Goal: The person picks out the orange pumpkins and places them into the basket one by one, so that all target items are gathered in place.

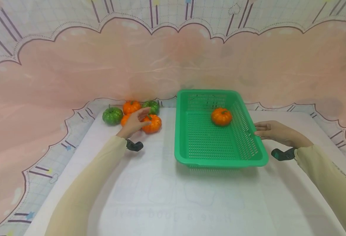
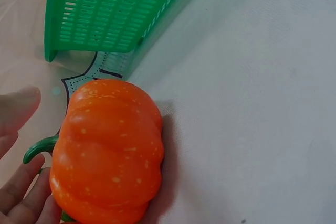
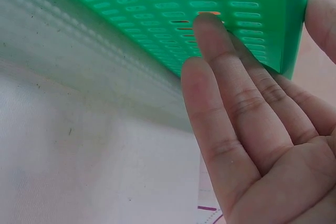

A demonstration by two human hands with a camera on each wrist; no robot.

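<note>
Above a small orange pumpkin (image 1: pixel 152 124) on the table, my left hand (image 1: pixel 134 123) is spread with the thumb apart from the fingers. In the left wrist view, this pumpkin (image 2: pixel 107 150) lies on its side with its green stem toward the fingertips (image 2: pixel 34 182); the thumb is away from it. My right hand (image 1: pixel 279 133) is at the right side of a green plastic basket (image 1: pixel 220 163). The right wrist view has its extended fingers (image 3: pixel 247 98) against or very near the slotted wall, thumb by the rim. Inside the basket sits another orange pumpkin (image 1: pixel 221 117).
Around the left hand are a green pumpkin (image 1: pixel 112 115), a second green one (image 1: pixel 151 107) and an orange one (image 1: pixel 131 107) behind, plus a partly hidden orange one (image 1: pixel 125 120). A patterned curtain (image 1: pixel 149 72) hangs behind the white table (image 1: pixel 149 196).
</note>
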